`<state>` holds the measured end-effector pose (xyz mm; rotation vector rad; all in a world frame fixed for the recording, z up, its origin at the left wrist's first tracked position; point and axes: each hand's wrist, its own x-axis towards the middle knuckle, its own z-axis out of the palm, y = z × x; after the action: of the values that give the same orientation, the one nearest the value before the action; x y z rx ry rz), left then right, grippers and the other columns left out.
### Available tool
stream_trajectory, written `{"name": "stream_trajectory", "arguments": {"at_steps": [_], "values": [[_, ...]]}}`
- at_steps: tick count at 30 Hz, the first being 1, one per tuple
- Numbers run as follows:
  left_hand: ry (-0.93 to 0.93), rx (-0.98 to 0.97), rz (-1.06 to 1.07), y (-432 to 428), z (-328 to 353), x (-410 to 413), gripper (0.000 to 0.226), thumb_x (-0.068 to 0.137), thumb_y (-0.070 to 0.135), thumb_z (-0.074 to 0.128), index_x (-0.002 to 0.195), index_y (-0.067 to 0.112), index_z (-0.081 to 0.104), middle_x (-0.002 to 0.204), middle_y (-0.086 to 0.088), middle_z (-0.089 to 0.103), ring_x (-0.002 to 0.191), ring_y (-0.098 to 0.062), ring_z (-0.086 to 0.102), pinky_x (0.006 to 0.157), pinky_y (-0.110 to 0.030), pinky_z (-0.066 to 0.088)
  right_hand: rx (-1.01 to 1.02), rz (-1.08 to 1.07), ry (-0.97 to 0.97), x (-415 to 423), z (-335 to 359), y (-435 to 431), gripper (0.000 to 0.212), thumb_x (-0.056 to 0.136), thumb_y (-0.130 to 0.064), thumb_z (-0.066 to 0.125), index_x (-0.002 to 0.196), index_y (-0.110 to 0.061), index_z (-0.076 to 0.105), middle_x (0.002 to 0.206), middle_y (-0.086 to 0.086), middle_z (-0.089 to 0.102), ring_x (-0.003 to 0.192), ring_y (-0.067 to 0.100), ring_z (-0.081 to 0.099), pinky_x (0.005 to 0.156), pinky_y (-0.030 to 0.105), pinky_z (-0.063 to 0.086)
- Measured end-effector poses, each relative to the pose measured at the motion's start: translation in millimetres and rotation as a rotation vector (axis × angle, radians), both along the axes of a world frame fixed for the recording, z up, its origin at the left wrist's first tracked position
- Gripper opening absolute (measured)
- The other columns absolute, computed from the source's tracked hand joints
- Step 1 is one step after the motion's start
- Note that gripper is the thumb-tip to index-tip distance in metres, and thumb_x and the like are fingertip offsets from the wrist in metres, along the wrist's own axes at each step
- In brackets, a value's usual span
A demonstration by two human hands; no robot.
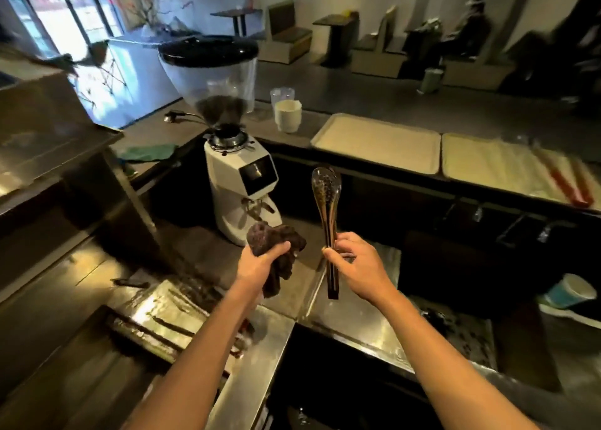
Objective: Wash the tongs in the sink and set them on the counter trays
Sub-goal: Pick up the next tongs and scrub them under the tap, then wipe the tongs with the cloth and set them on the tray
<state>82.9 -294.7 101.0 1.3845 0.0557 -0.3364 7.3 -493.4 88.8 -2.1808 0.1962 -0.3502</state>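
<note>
While left hand [260, 262] grips cloth [271, 234], right hand [361, 263] curled tight around upright tongs [327, 198].

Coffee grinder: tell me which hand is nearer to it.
Left. The left hand, gripping a dark cloth, is just in front of the coffee grinder; the right hand, holding the tongs, is farther off to its right.

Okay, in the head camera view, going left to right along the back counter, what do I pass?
Crumpled green cloth → white coffee grinder with clear hopper → white ribbed cup → first cream rectangular tray → second cream rectangular tray → long red utensil lying on that second tray.
</note>
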Motion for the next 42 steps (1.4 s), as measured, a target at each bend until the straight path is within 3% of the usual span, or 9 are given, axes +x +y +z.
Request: {"name": "stream_trajectory", "arguments": {"at_steps": [6,9,11,15,19,22,32,37,42], "values": [[-0.039,0.007,-0.176,-106,15,6,0.030,0.081,0.023,0.080,0.108,0.016,0.071,0.096,-0.003,0.077,0.089,-0.016,0.074,0.076,-0.030,0.058,-0.048,-0.152,-0.010,-13,7,-102,0.020,0.093,-0.043,0.065,0.084,-0.027,0.071,0.100,-0.014,0.057,0.085,0.007,0.063,0.076,0.041,0.057],[-0.021,0.016,-0.274,-160,22,12,0.053,0.071,0.039,0.084,0.117,0.019,0.069,0.106,-0.004,0.077,0.099,-0.018,0.073,0.088,-0.038,0.058,-0.057,-0.230,-0.015,-14,13,-148,0.023,0.092,-0.049,0.062,0.078,-0.031,0.066,0.098,-0.015,0.055,0.080,0.007,0.063,0.072,0.042,0.056],[-0.037,-0.008,-0.324,-200,28,19,0.043,0.077,0.033,0.081,0.116,0.018,0.071,0.107,-0.006,0.076,0.102,-0.022,0.072,0.093,-0.043,0.056,-0.078,-0.287,-0.033,-15,19,-180,0.026,0.091,-0.052,0.061,0.079,-0.029,0.065,0.097,-0.015,0.056,0.078,0.007,0.063,0.071,0.042,0.056],[-0.036,-0.071,-0.377,-270,41,23,0.018,0.088,0.018,0.072,0.106,0.016,0.073,0.101,-0.007,0.078,0.099,-0.023,0.073,0.086,-0.035,0.057,-0.119,-0.402,-0.055,-19,28,-237,0.023,0.092,-0.047,0.065,0.080,-0.027,0.066,0.087,-0.013,0.056,0.075,0.007,0.059,0.069,0.036,0.052],[-0.006,-0.079,-0.460,-322,49,29,0.029,0.084,0.031,0.075,0.109,0.016,0.073,0.107,-0.006,0.077,0.104,-0.021,0.071,0.099,-0.042,0.052,-0.123,-0.517,-0.081,-19,39,-282,0.029,0.090,-0.041,0.067,0.067,-0.029,0.055,0.073,-0.009,0.051,0.066,0.007,0.052,0.061,0.028,0.040],[0.015,-0.068,-0.533,-359,56,35,0.039,0.083,0.040,0.073,0.113,0.016,0.072,0.110,-0.006,0.076,0.107,-0.020,0.070,0.101,-0.043,0.051,-0.122,-0.607,-0.037,-11,53,-320,0.034,0.089,-0.038,0.068,0.065,-0.024,0.048,0.068,-0.005,0.050,0.064,0.010,0.047,0.059,0.031,0.035],[0.090,-0.128,-0.538,-442,71,65,0.028,0.095,0.034,0.062,0.114,0.014,0.069,0.113,-0.012,0.074,0.109,-0.026,0.069,0.099,-0.042,0.052,-0.333,-0.701,0.260,57,85,-424,0.028,0.091,-0.042,0.055,0.074,-0.020,0.047,0.075,0.000,0.054,0.061,0.015,0.047,0.052,0.029,0.032],[0.151,-0.175,-0.518,-458,75,72,0.022,0.096,0.032,0.061,0.107,0.016,0.070,0.101,-0.004,0.077,0.104,-0.021,0.069,0.094,-0.038,0.053,-0.490,-0.674,0.400,91,79,-443,0.034,0.096,-0.041,0.046,0.106,-0.013,0.060,0.091,0.007,0.062,0.075,0.023,0.057,0.059,0.032,0.041],[0.162,-0.182,-0.525,-463,73,77,0.026,0.096,0.034,0.061,0.111,0.014,0.069,0.104,-0.005,0.077,0.101,-0.020,0.072,0.090,-0.037,0.054,-0.523,-0.654,0.462,103,67,-444,0.032,0.098,-0.031,0.048,0.115,-0.008,0.062,0.111,0.015,0.062,0.093,0.029,0.062,0.068,0.032,0.040]]}}
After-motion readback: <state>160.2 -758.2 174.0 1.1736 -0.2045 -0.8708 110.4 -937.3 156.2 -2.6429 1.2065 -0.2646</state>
